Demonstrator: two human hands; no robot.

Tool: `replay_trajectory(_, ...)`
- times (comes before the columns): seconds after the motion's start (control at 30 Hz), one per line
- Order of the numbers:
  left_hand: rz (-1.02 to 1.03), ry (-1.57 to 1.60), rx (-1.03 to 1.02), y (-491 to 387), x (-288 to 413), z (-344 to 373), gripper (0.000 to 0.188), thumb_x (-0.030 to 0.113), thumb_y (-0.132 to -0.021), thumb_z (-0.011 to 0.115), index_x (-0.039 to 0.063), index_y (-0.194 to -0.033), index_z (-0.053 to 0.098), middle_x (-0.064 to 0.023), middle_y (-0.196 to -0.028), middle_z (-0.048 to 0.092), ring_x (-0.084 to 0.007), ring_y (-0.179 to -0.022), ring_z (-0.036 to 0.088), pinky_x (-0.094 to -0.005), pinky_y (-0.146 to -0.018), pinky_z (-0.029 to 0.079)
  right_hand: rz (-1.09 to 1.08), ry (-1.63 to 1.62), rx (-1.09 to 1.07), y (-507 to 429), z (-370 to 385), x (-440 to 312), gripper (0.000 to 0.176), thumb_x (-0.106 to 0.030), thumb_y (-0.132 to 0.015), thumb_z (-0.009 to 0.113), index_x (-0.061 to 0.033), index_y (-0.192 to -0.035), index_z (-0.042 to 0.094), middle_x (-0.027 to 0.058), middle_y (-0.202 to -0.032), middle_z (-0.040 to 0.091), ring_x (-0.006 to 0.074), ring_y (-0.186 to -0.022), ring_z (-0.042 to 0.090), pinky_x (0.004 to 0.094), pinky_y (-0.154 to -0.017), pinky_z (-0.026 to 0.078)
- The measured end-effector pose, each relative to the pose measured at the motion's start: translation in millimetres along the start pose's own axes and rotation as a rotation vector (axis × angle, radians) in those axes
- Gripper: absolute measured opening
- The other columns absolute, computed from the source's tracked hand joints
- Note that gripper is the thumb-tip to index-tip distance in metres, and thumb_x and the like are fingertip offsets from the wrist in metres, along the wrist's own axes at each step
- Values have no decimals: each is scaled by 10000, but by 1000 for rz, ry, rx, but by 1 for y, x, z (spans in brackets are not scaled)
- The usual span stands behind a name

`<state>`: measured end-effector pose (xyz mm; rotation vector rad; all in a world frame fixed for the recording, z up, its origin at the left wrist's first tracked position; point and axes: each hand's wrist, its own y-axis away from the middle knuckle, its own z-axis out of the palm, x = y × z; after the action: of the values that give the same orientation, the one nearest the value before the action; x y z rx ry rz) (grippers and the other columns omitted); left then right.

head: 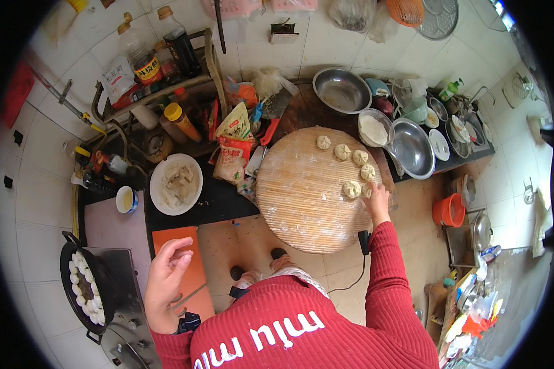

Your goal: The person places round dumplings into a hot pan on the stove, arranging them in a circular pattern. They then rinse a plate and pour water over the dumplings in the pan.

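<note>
My right hand [377,203] reaches over the round slatted board [304,193], its fingertips closed on a pleated bun [367,189] near the right edge. Another pleated bun [352,189] sits just left of it. Several more, among them one bun [367,172] and a farther one [323,142], curve up towards the back of the board. White flour dusts the bare slats. My left hand [168,272] is raised in the air left of my body, fingers slightly bent, holding nothing. It is nearest to an orange cabinet door [177,249] below it.
At left, a black wok [69,281] on the stove holds several white buns around its side. A white bowl [175,184] with pale residue stands on the counter beside seasoning packets [233,157]. Flour fills a bowl [374,129] behind the board, beside a steel basin [413,150].
</note>
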<state>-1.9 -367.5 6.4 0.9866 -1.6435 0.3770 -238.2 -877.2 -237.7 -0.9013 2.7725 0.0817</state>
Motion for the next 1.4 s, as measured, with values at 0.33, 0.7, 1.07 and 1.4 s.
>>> replay_trajectory(0.33,1,35,-65,-20,13,53,308,68,-912,596,5,-1213,578,-88,-1163,608,-158,-999,613,-282,-875,487,366,-1399,-191,0,-38,-12,356,-77,-842,693,-94,-1175,567,95,-1138,616,250,-966,644,338,-819,536)
replay_trajectory(0.7,520,-327,84,-38,45,82,573,132,-785,736,58,-1306,507,-153,-1233,520,-339,-1058,581,-383,-887,500,-95,-1940,-1263,106,-113,-280,450,-107,-924,620,-88,-1334,435,104,-1266,544,230,-1176,545,401,-995,461)
replay_trajectory(1.07,96,214,117,44,-17,-63,453,172,-808,749,34,-1164,504,-107,-1038,612,-170,-926,606,-322,-809,506,-651,-1282,-1715,156,-129,-421,552,-178,-952,601,-33,-1420,348,138,-1281,565,190,-1088,595,323,-935,457)
replay_trajectory(1.4,-314,-673,686,202,-111,-361,430,151,-733,750,56,-1095,538,-161,-1009,610,-299,-941,606,-372,-783,490,-490,-1131,-1628,188,-74,-506,456,-151,-950,594,-9,-1350,429,133,-1175,629,153,-998,601,296,-892,466)
